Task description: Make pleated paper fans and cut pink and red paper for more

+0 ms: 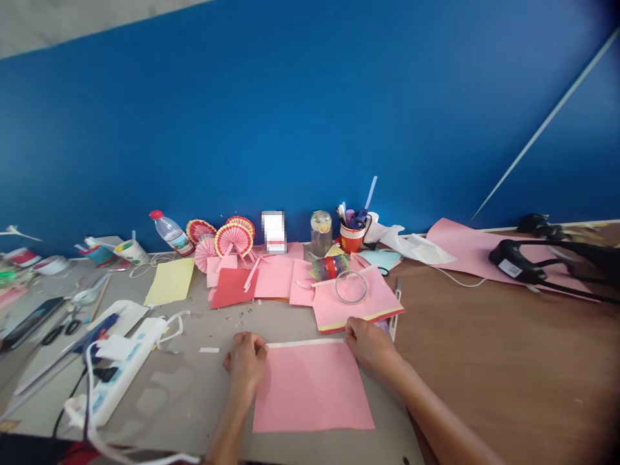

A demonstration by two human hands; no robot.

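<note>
A pink sheet of paper lies flat on the grey table in front of me. Along its far edge runs a narrow white strip. My left hand has its fingers curled at the sheet's far left corner, thumb against the edge. At the far right corner my right hand is closed in a pinch, at the end of the strip. Just beyond it lies a pink sheet with yellow and red bands, a clear ring resting on top.
A power strip with cables and a blue glue gun lie at left. Folded paper fans, a bottle, a glass jar and a cup of pens line the blue partition. A black strapped device sits at far right.
</note>
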